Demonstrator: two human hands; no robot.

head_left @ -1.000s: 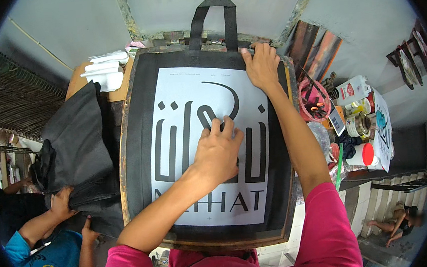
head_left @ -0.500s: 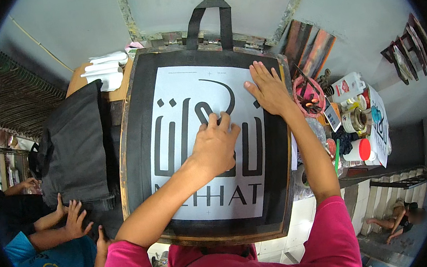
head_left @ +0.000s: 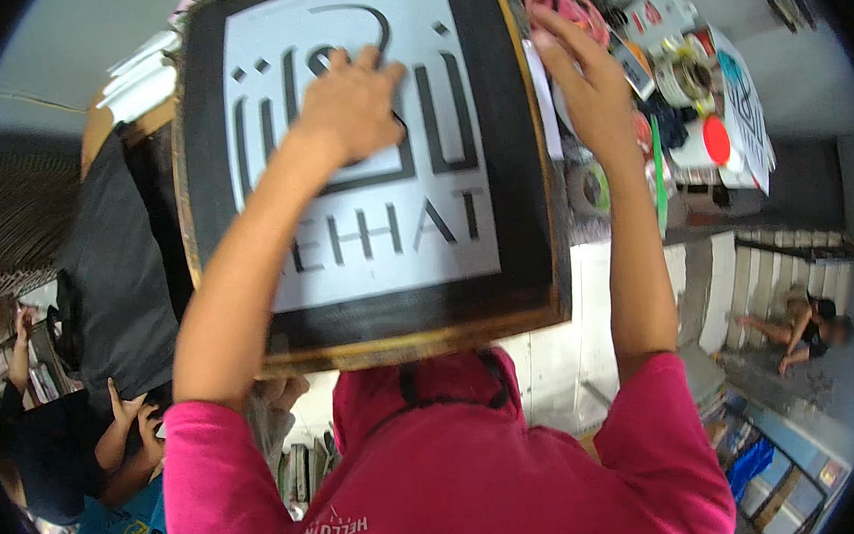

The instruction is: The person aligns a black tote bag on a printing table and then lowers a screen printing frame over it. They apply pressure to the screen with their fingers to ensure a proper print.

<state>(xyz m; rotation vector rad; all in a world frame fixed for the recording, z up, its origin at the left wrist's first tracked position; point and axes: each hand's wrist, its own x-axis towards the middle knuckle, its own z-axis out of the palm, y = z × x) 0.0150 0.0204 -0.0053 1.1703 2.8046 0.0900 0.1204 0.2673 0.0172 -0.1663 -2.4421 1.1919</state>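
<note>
A white paper sheet (head_left: 371, 261) printed with a dark calligraphic design and lettering lies on a black fabric bag (head_left: 524, 229). Beneath them is a board (head_left: 393, 350) with a worn wooden edge. My left hand (head_left: 349, 107) rests on the sheet over the design, fingers spread, with nothing seen in it. Off the board's right edge, my right hand (head_left: 588, 79) reaches up with fingers stretched out, beside a pink basket (head_left: 578, 14). Nothing shows in its grasp, though its fingertips overlap the basket's edge in the picture.
Right of the board stand a jar (head_left: 683, 78), a red-lidded tub (head_left: 703, 145), a white jug (head_left: 658, 16) and a roll of tape (head_left: 589, 189). Stacked black fabric (head_left: 116, 271) is at the left, near another person (head_left: 116, 522). Someone sits low at far right (head_left: 801, 333).
My right hand has left the sheet's upper right corner and moved right, past the board's edge. My left hand stays on the sheet. The view has shifted, so the board appears higher.
</note>
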